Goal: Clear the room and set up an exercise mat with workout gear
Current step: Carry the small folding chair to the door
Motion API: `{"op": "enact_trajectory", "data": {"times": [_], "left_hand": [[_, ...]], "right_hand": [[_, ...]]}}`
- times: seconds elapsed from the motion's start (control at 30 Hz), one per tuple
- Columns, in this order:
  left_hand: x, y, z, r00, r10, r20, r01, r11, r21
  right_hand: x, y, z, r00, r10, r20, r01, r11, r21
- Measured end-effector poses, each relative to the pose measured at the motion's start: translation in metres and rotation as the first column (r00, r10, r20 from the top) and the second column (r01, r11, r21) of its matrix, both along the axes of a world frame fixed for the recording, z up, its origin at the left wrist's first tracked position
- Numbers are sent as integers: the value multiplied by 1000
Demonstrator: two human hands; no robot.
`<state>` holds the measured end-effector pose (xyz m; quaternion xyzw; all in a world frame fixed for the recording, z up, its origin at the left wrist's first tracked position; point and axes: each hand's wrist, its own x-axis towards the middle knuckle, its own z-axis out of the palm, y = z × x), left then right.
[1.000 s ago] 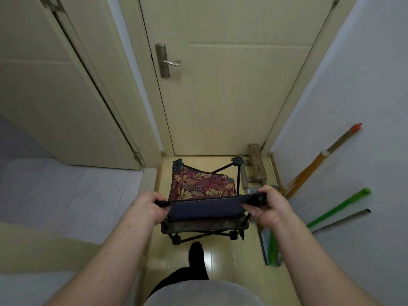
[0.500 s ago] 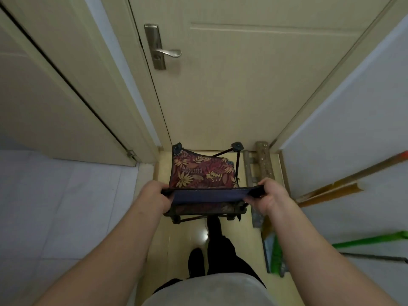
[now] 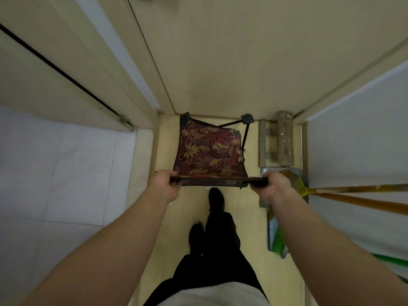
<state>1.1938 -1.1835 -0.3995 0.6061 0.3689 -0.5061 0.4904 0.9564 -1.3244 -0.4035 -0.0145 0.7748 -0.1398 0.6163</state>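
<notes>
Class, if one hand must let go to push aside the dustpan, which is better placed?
Right. The right hand grips the chair edge just beside the dustpan; the left hand grips the far end, across the chair.

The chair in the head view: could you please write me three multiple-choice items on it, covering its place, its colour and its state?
1. Where is the chair?
A. before the door
B. on a table
C. on the white tiles

2. What colour is it?
A. plain blue
B. dark red with yellow leaves
C. green stripes

3. How is it held?
A. by one hand
B. by both hands
C. by no hand

Answers:
1 A: its far corners are close to the door's foot.
2 B: the leaf print shows plainly.
3 B: the left hand and right hand each grip its near edge.
</notes>
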Motion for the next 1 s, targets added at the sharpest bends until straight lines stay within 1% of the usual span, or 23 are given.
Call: {"op": "enact_trajectory", "data": {"times": [0.2, 0.43, 0.57, 0.67, 0.73, 0.9, 1.0], "left_hand": [[10, -6, -56, 999, -49, -14, 49, 998, 40], [7, -3, -88, 998, -63, -23, 64, 996, 56], [2, 4, -103, 998, -36, -47, 38, 998, 55], [-4, 13, -113, 999, -36, -39, 39, 995, 91], [-7, 20, -116, 998, -53, -26, 56, 992, 117], [-10, 21, -99, 999, 3, -36, 1, 995, 98], [-6, 21, -86, 999, -30, -12, 32, 987, 158]], "right_hand": [[-2, 2, -49, 997, -82, 15, 81, 996, 28], [-7, 10, -81, 992, -117, 46, 114, 992, 56], [-13, 15, -104, 987, -156, 50, 153, 987, 56], [-17, 23, -119, 985, -164, 48, 161, 985, 58], [-18, 29, -124, 991, -126, 42, 123, 990, 66], [-24, 36, -117, 999, 20, -42, -17, 998, 67], [-28, 40, -107, 996, 59, -70, -55, 997, 60]]}}
